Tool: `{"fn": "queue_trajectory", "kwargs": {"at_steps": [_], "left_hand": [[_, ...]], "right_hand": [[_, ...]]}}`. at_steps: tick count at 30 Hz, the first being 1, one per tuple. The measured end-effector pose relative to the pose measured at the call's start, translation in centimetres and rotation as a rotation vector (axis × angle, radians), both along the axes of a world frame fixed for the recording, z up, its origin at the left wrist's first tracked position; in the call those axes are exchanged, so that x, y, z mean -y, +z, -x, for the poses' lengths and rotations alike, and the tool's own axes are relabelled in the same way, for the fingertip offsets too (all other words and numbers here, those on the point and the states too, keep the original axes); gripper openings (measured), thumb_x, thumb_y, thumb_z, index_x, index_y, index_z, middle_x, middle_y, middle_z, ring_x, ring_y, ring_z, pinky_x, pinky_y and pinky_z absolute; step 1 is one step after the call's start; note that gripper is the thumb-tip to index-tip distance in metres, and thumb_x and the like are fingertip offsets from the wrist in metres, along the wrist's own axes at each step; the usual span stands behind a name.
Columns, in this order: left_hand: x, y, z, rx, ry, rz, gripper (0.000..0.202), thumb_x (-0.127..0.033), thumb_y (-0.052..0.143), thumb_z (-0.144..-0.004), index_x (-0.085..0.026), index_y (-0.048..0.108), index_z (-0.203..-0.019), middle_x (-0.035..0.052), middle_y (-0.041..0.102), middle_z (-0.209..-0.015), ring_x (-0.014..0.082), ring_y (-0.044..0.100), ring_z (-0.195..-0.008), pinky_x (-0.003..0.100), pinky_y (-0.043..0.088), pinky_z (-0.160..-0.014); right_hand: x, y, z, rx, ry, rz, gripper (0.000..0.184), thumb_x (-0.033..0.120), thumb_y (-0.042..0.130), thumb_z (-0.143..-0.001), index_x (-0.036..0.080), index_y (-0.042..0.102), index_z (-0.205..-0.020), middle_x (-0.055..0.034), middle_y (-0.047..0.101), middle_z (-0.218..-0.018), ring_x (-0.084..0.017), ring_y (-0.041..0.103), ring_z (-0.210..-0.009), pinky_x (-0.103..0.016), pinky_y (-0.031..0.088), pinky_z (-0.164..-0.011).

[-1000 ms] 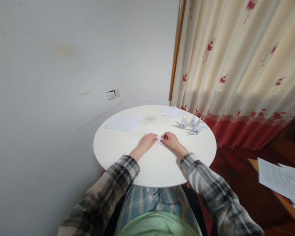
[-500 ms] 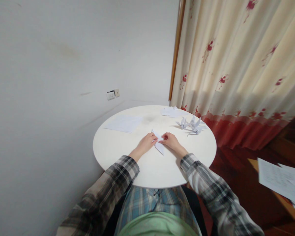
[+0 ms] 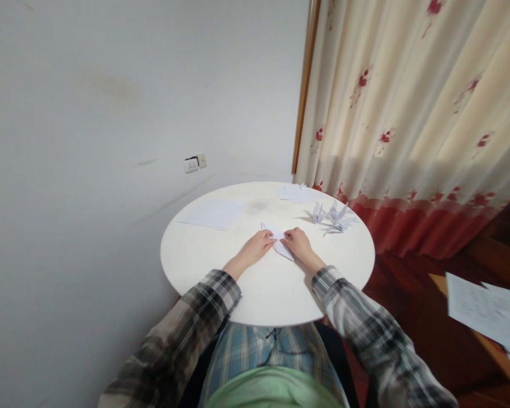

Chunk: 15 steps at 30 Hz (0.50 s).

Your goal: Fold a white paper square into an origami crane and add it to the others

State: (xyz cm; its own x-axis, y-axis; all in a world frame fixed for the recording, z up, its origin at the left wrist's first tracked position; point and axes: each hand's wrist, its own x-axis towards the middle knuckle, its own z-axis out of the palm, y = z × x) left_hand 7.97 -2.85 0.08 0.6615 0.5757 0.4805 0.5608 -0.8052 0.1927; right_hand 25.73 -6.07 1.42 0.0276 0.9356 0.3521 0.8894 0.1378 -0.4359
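Note:
A small piece of folded white paper, long and pointed at its ends, lies at a slant on the round white table. My left hand pinches its left side, the fingers closed on the edge. On the opposite side my right hand grips the paper with bent fingers. Parts of the folds are hidden under the fingertips. To the right of my right hand stand several folded paper cranes, close together.
Flat white paper lies at the table's back left. More white paper is at the far edge. A wall with a socket borders the left; a flowered curtain hangs behind. Written sheets rest on a wooden surface at right.
The folded paper has turned a little, its near point swinging to the right. Both hands have shifted slightly with it and still grip it. The cranes and other sheets have stayed put.

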Motion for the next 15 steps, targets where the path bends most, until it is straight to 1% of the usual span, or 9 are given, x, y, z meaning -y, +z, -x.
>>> {"fn": "queue_trajectory", "kwargs": {"at_steps": [3,5,8,15], "left_hand": [[0.05,-0.04,0.0,-0.01,0.001,-0.014,0.026,-0.024,0.043,-0.086,-0.018,0.065,-0.099,0.0067,0.058,-0.11,0.0173,0.051,-0.102,0.031,0.041,-0.092],[0.1,-0.01,0.02,-0.011,-0.006,0.001,0.026,-0.025,0.043,-0.086,-0.019,0.064,-0.1,0.0052,0.061,-0.107,0.0165,0.052,-0.102,0.031,0.041,-0.092],[0.21,0.15,0.02,-0.006,0.004,0.025,0.026,-0.025,0.043,-0.086,-0.019,0.064,-0.099,0.0036,0.064,-0.105,0.0154,0.054,-0.1,0.03,0.041,-0.091],[0.3,0.6,0.09,-0.012,0.008,0.08,0.025,-0.024,0.044,-0.085,-0.021,0.064,-0.099,0.0023,0.065,-0.104,0.0155,0.056,-0.1,0.029,0.043,-0.088]], "right_hand": [[-0.09,-0.07,0.14,-0.042,0.027,-0.048,0.023,0.022,0.059,-0.073,0.014,0.063,-0.094,-0.0081,0.058,-0.09,-0.016,0.053,-0.083,-0.024,0.039,-0.076],[-0.09,-0.07,0.26,-0.065,0.079,-0.092,0.023,0.016,0.057,-0.073,0.014,0.062,-0.095,-0.0073,0.059,-0.091,-0.015,0.053,-0.083,-0.023,0.039,-0.077],[-0.02,0.01,0.46,-0.083,0.16,-0.132,0.022,0.009,0.054,-0.072,0.015,0.063,-0.092,-0.0052,0.061,-0.088,-0.013,0.054,-0.083,-0.022,0.039,-0.078],[0.24,0.33,0.7,-0.085,0.19,-0.096,0.017,0.011,0.053,-0.073,0.016,0.065,-0.083,-0.0044,0.064,-0.082,-0.013,0.057,-0.075,-0.022,0.041,-0.073]]}}
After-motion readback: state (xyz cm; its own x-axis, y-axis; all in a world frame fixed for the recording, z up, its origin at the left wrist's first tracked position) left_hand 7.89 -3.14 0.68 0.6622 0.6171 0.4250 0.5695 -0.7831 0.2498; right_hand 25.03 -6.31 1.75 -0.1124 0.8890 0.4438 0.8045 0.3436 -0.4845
